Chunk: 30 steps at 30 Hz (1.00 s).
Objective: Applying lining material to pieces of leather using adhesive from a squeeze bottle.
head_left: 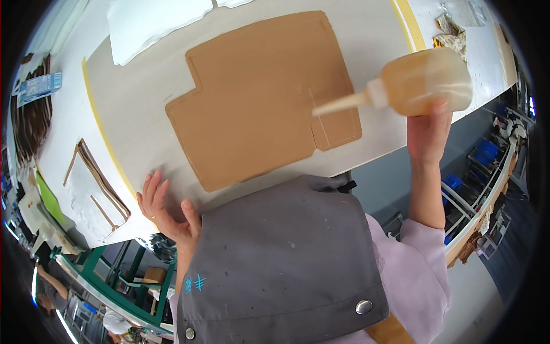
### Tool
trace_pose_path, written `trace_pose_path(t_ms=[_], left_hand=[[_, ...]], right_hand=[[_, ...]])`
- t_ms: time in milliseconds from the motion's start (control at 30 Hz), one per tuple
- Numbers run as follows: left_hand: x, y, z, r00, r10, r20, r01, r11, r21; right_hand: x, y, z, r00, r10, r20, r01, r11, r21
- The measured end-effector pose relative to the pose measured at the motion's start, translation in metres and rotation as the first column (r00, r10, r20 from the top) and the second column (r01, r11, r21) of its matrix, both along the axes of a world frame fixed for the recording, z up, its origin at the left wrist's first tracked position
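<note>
A flat brown cut piece (252, 109) with a notched upper-left corner and lines near its right side lies on a beige sheet (132, 103) on the table. My right hand (429, 126) grips a translucent squeeze bottle (424, 77) of amber liquid, tilted so its long pale nozzle points left over the piece's right section; whether the tip touches it I cannot tell. My left hand (166, 206) is open, fingers apart, at the table's front edge, below and left of the brown piece.
White sheets (154, 26) lie at the back. At left are dark strips (31, 114), a blue box (37, 86) and thin brown strips (103, 180). A patterned scrap (450, 31) lies at back right. Metal racks (475, 178) stand below the right edge. Co-workers (51, 281) appear at lower left.
</note>
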State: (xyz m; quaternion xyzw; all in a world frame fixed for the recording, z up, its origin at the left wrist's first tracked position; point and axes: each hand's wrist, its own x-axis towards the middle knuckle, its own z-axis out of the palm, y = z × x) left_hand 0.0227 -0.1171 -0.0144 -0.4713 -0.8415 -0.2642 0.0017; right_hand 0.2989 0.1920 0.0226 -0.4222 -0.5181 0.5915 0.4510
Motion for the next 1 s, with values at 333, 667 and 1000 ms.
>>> trace_pose_path(t_ms=[333,667,1000], left_hand=[[-0.001,-0.001,-0.001,1.0,-0.015,0.008,0.015,1.0,-0.006],[0.001,-0.005,-0.003,1.0,-0.003,0.003,0.002,1.0,0.031],[0.0,0.001,0.0,1.0,-0.019,0.003,0.019,0.995,0.098]], right_hand=[[-0.028,-0.012,-0.017,0.997,0.0,0.078,0.002,1.0,-0.031],[-0.004,-0.027,-0.002,0.968,0.047,0.246,-0.051,0.999,0.011],[0.028,-0.108,-0.036,0.987,-0.086,0.139,0.069,0.99,0.121]])
